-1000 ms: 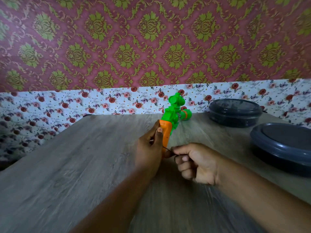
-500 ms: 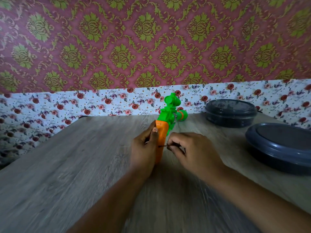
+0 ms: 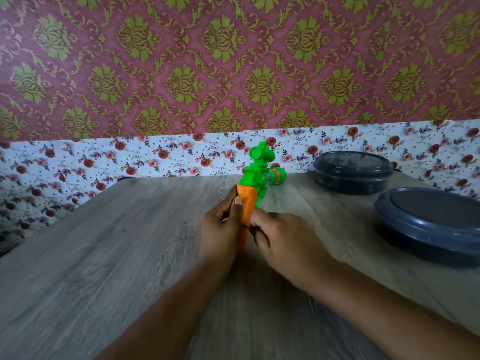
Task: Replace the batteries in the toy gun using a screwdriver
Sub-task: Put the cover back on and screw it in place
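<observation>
My left hand [image 3: 220, 229] grips the gun [image 3: 249, 201] mid-frame by its orange grip; my right hand [image 3: 283, 242] pinches a thin screwdriver [image 3: 246, 226] against it. Light, stiff, smooth plastic, I judge: hold the grip firmly.

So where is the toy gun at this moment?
In the head view the toy gun stands at the table's centre, its orange grip between the left hand and right hand, left of two dark lidded containers.
</observation>
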The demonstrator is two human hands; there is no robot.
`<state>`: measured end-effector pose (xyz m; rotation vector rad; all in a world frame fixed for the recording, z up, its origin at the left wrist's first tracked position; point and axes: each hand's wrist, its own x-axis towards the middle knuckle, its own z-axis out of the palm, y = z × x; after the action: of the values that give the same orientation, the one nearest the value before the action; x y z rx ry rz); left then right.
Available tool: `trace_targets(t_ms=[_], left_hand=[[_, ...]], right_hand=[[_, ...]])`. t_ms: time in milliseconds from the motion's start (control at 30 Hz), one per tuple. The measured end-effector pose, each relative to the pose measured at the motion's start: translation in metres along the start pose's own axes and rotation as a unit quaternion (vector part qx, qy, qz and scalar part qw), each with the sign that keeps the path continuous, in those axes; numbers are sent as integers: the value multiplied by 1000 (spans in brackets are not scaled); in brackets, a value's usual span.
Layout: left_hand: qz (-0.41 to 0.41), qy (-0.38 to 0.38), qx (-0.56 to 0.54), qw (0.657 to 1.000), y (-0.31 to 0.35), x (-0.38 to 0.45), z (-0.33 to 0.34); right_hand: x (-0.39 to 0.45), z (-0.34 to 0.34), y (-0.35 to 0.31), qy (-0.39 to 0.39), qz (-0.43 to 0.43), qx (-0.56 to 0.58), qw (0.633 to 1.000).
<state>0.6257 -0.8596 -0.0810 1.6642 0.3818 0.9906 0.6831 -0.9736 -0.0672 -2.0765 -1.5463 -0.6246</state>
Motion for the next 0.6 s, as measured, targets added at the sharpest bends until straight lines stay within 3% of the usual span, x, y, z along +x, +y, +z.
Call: trace_targets(t_ms=[67, 100, 167, 200, 233, 267, 333, 433, 533, 600], left_hand=[[15, 2, 34, 999, 0, 0, 0], [25, 4, 46, 999, 0, -1, 1], [39, 6, 57, 998, 1, -2, 4], [42, 5, 63, 997, 2, -2, 5], [46, 2, 70, 997, 2, -2, 5], [48, 0, 77, 996, 3, -1, 4], [52, -2, 83, 995, 4, 0, 2], [36, -8, 75, 996, 3, 2, -1], [19, -2, 65, 998, 3, 3, -2], [5, 12, 63, 998, 6, 4, -2]], right_hand=[[6, -1, -5, -17, 138, 203, 969], [9, -4, -5, -29, 242, 336, 910], [13, -9, -3, -109, 437, 553, 701], [13, -12, -3, -136, 484, 605, 617], [12, -13, -3, -149, 499, 634, 571], [13, -12, -4, -150, 504, 649, 549], [13, -11, -6, -147, 497, 655, 550], [11, -10, -12, -133, 477, 614, 615], [9, -9, -10, -91, 424, 533, 726], [6, -4, -6, -45, 322, 427, 844]])
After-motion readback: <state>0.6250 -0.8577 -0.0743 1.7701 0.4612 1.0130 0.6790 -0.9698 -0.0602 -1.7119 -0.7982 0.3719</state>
